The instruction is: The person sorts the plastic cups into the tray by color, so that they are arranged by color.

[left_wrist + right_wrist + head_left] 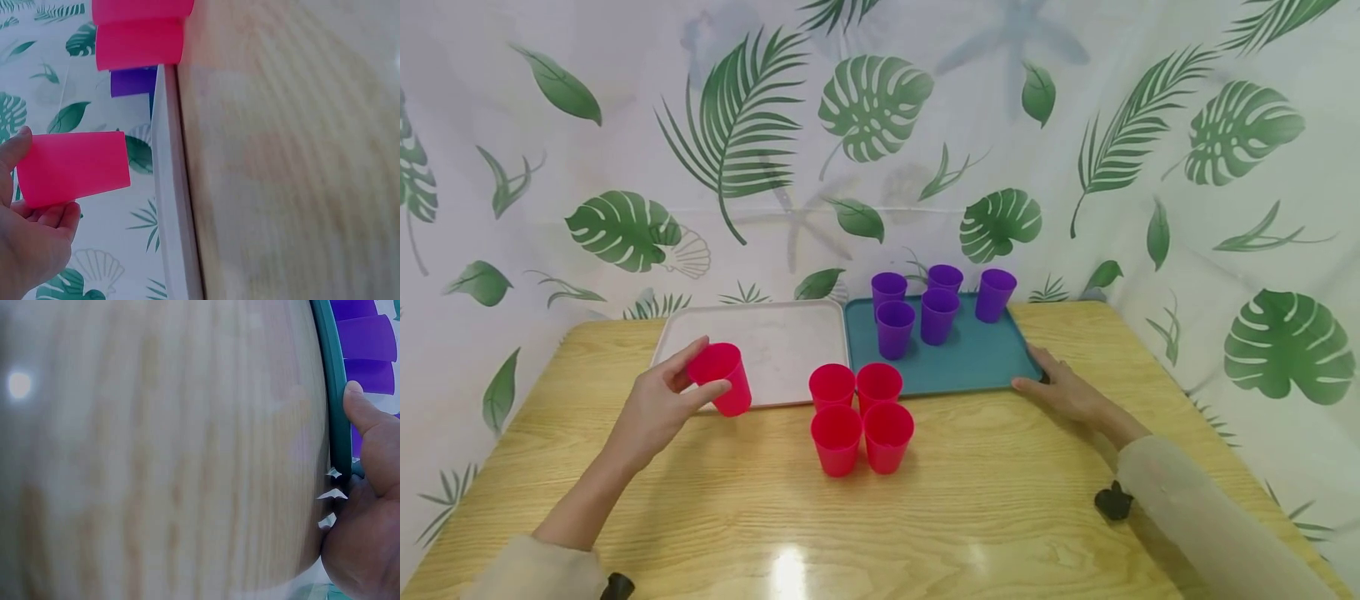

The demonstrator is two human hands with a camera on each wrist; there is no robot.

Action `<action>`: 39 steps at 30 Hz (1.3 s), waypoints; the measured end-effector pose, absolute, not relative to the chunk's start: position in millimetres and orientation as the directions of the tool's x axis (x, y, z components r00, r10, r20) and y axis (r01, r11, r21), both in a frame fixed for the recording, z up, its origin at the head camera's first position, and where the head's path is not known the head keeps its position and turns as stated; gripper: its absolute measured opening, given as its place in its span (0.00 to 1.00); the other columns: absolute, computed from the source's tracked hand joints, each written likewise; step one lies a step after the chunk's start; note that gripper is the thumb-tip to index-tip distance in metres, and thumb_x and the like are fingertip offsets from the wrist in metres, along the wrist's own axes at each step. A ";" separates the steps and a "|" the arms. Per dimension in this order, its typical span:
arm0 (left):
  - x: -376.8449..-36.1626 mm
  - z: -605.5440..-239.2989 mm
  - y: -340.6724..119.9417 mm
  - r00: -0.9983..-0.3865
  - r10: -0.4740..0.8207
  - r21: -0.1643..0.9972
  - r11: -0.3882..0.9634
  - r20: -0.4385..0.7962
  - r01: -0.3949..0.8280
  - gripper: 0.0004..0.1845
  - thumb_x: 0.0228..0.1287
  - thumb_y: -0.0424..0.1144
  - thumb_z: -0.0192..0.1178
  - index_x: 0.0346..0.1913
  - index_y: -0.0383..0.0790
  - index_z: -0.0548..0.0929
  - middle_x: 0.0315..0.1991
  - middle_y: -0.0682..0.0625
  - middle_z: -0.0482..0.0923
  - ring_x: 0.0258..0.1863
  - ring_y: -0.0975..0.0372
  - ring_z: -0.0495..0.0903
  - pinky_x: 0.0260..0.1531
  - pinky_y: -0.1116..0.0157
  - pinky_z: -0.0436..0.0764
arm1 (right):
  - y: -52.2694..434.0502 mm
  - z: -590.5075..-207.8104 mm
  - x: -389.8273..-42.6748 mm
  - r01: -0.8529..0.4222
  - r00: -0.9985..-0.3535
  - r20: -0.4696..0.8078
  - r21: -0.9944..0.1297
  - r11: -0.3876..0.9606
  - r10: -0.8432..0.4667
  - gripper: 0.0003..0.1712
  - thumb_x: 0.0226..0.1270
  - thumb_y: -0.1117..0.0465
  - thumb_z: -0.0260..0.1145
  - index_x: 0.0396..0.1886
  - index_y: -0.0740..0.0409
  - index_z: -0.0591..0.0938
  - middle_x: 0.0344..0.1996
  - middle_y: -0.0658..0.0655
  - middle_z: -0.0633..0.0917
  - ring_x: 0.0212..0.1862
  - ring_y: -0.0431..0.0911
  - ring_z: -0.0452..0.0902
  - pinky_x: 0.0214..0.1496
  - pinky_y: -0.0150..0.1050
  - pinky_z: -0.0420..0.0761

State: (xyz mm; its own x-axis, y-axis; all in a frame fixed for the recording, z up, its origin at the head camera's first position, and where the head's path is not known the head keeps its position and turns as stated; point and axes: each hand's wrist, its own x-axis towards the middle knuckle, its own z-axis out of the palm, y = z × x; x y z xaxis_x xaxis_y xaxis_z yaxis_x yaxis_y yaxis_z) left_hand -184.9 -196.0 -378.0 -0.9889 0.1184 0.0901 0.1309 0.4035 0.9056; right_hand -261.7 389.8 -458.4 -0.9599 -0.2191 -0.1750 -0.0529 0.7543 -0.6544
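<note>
My left hand (658, 404) grips a red cup (730, 383) by its sides, thumb in front and fingers behind. The cup is raised and tilted over the front left part of the white tray (775, 350); the left wrist view shows the same cup (75, 165) between thumb and fingers. My right hand (1067, 392) holds the front right corner of the teal tray (970, 375). In the right wrist view the thumb (362, 409) lies against the front rim, with the other fingers partly hidden around the corner. Several purple cups (895, 333) stand upright on the teal tray.
Several red cups (861, 437) stand upright in a cluster on the wooden table (985, 500), in front of where the two trays meet. Behind the table hangs a leaf-patterned cloth (880, 200). A small black object (1112, 502) shows beside the right sleeve.
</note>
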 end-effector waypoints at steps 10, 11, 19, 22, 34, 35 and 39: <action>-217.8 -365.8 -212.1 -0.993 0.047 0.884 0.452 0.109 0.119 0.45 0.72 0.51 0.65 0.83 0.39 0.55 0.69 0.32 0.71 0.62 0.43 0.73 0.42 0.80 0.80 | 389.9 -454.1 -258.5 -0.092 -0.961 -0.130 -0.683 0.725 -0.244 0.56 0.77 0.36 0.59 0.85 0.57 0.40 0.81 0.74 0.39 0.77 0.75 0.24 0.73 0.76 0.32; -221.2 -365.2 -213.6 -0.993 0.037 0.884 0.452 0.110 0.114 0.45 0.72 0.52 0.65 0.83 0.39 0.55 0.69 0.32 0.70 0.63 0.42 0.72 0.42 0.80 0.79 | 389.3 -453.2 -257.8 -0.092 -0.961 -0.129 -0.683 0.724 -0.244 0.56 0.77 0.36 0.59 0.85 0.57 0.41 0.81 0.75 0.40 0.77 0.76 0.24 0.73 0.76 0.32; -250.3 -364.4 -231.1 -0.994 -0.042 0.891 0.448 0.098 0.069 0.46 0.74 0.52 0.63 0.83 0.38 0.52 0.75 0.32 0.63 0.69 0.41 0.65 0.51 0.74 0.80 | 386.2 -451.6 -256.8 -0.089 -0.966 -0.121 -0.667 0.740 -0.226 0.54 0.79 0.40 0.59 0.84 0.63 0.42 0.80 0.76 0.41 0.78 0.75 0.27 0.75 0.73 0.32; -260.5 -365.3 -236.9 -0.994 -0.071 0.903 0.426 0.086 0.048 0.45 0.75 0.51 0.61 0.84 0.39 0.50 0.77 0.34 0.60 0.71 0.42 0.63 0.63 0.62 0.78 | 384.6 -451.2 -256.1 -0.084 -0.966 -0.126 -0.670 0.738 -0.224 0.54 0.79 0.41 0.59 0.84 0.63 0.42 0.80 0.77 0.41 0.78 0.75 0.27 0.74 0.73 0.32; -288.9 -374.6 -236.9 -0.989 -0.146 0.955 0.295 0.017 -0.027 0.45 0.76 0.47 0.60 0.84 0.44 0.45 0.82 0.39 0.52 0.78 0.44 0.55 0.73 0.51 0.65 | 388.2 -452.3 -253.8 -0.085 -0.965 -0.132 -0.654 0.752 -0.224 0.53 0.80 0.41 0.58 0.84 0.63 0.41 0.81 0.74 0.42 0.79 0.74 0.26 0.76 0.72 0.32; -290.6 -376.0 -238.1 -0.989 -0.150 0.954 0.297 0.010 -0.036 0.45 0.76 0.48 0.60 0.84 0.44 0.45 0.82 0.40 0.51 0.78 0.44 0.54 0.73 0.51 0.65 | 388.2 -452.3 -253.7 -0.086 -0.966 -0.130 -0.653 0.753 -0.224 0.53 0.80 0.41 0.58 0.84 0.63 0.41 0.81 0.75 0.42 0.78 0.75 0.26 0.75 0.72 0.32; -295.4 -381.5 -246.7 -0.983 -0.181 0.953 0.292 -0.031 -0.084 0.45 0.77 0.48 0.59 0.85 0.45 0.44 0.83 0.40 0.48 0.79 0.44 0.52 0.74 0.52 0.64 | 386.7 -452.6 -254.7 -0.095 -0.967 -0.115 -0.668 0.738 -0.229 0.53 0.79 0.40 0.59 0.85 0.62 0.43 0.80 0.75 0.42 0.78 0.76 0.28 0.74 0.74 0.35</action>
